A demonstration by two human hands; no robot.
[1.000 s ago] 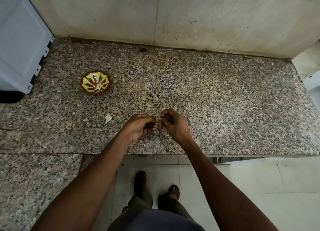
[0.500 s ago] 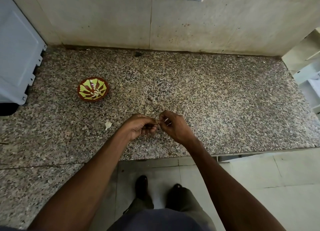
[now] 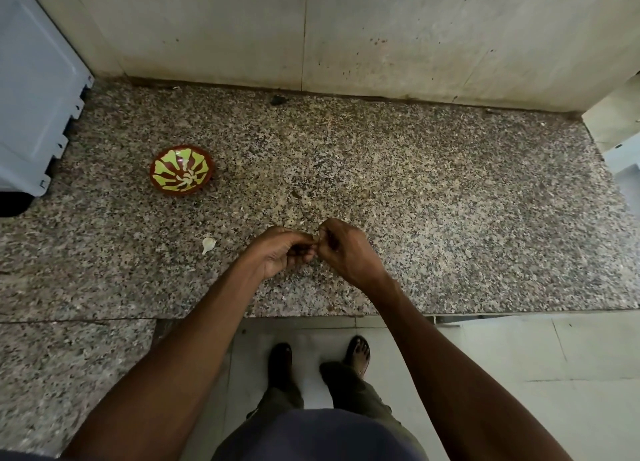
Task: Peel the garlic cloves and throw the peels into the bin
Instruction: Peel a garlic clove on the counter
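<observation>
My left hand (image 3: 281,252) and my right hand (image 3: 346,251) meet fingertip to fingertip just above the front part of the granite counter (image 3: 450,218). Their curled fingers pinch a small garlic clove between them; the clove itself is almost fully hidden by the fingers. A second, whitish garlic clove (image 3: 208,244) lies loose on the counter to the left of my left hand. Farther back on the left stands a small red bowl with a yellow-green pattern (image 3: 181,170). No bin is in view.
A white appliance (image 3: 31,97) stands at the counter's left end. The tiled wall (image 3: 346,38) runs along the back, with a small dark speck (image 3: 278,99) at its foot. The counter's front edge is right below my hands; my feet stand on the pale floor tiles (image 3: 519,374).
Both hands stay together over the same spot of the counter, fingers working on the clove. Only the camera view shifted slightly; the loose clove and the bowl have not moved.
</observation>
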